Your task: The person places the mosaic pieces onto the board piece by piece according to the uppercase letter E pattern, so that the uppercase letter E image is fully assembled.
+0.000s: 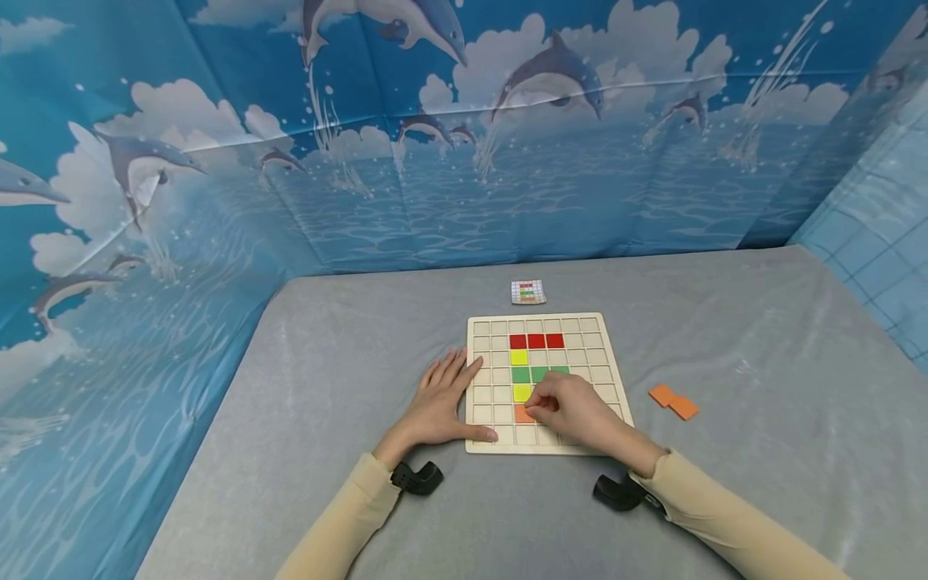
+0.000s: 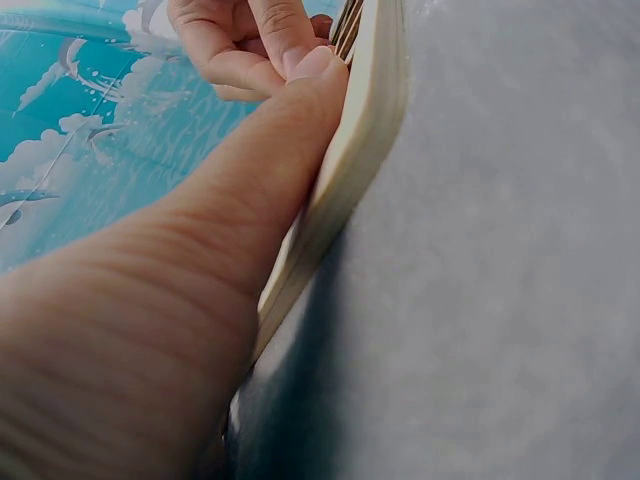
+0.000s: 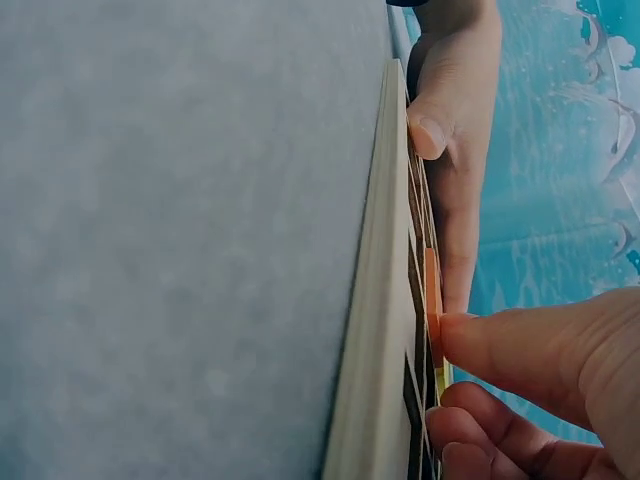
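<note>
A wooden grid board (image 1: 594,356) lies on the grey cloth. My left hand (image 1: 438,407) rests along its left side, fingers spread and straight, the thumb over the near left corner. My right hand (image 1: 573,407) reaches over the lower right of the grid, its thumb and curled fingers at an orange tile (image 1: 522,414). In the right wrist view the thumb tip meets the edge of that orange tile (image 3: 432,300). Above it on the grid are a yellow tile (image 1: 521,393), green tiles (image 1: 539,374), another yellow tile (image 1: 518,357) and red tiles (image 1: 536,341). Some cells are hidden beneath the right hand.
Two loose orange tiles (image 1: 684,407) lie overlapping to the right of the board. Beyond its far edge is a small card (image 1: 528,292) printed with a coloured grid pattern. A blue dolphin-print cloth (image 1: 435,209) hangs behind the table.
</note>
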The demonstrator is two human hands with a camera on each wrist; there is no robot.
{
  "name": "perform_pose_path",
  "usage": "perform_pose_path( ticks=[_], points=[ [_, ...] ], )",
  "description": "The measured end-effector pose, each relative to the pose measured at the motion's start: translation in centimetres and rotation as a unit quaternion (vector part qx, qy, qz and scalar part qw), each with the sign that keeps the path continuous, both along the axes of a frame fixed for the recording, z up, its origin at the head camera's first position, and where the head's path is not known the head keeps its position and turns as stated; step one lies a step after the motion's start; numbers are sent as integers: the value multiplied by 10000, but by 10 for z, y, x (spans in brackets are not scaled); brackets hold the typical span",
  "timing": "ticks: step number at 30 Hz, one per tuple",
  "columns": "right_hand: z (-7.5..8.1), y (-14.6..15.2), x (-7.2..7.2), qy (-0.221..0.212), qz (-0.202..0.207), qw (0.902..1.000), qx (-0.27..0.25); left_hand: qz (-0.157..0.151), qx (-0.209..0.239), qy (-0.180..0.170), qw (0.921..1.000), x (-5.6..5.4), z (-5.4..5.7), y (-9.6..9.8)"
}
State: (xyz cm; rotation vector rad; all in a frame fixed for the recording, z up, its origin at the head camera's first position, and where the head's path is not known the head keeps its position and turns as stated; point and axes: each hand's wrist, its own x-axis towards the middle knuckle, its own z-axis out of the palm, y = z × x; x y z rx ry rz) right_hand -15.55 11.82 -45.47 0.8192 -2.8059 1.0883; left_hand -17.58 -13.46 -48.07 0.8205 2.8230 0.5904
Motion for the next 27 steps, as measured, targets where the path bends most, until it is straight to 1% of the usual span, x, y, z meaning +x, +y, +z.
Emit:
perform_pose_path(
  ticks=[2, 5, 7, 13, 16, 20, 23, 27],
  points=[
    [0, 0, 0, 6, -13, 10000, 48, -16, 18, 25, 10000, 0, 0, 0],
    [1, 2, 2, -23, 92, 9999, 60, -35, 36, 37, 10000, 0, -1, 0],
    [2, 5, 3, -24, 212, 9998, 46, -44, 38, 49, 10000, 0, -1, 0],
    [6, 20, 10, 0, 781, 9969, -81, -4, 1, -41, 10000, 0, 0, 0],
    [7, 32, 13, 83, 865, 9960, -218, -10, 0, -62, 10000, 0, 0, 1],
    [9, 50, 13, 324, 667, 9965, -394, -51, 66, -22, 10000, 0, -1, 0],
    [12, 66, 13, 254, 321, 9983, -412, -60, 73, 13, 10000, 0, -2, 0],
    [17, 87, 15, 111, -176, 9996, -212, -55, 60, 19, 10000, 0, -1, -1]
  ],
)
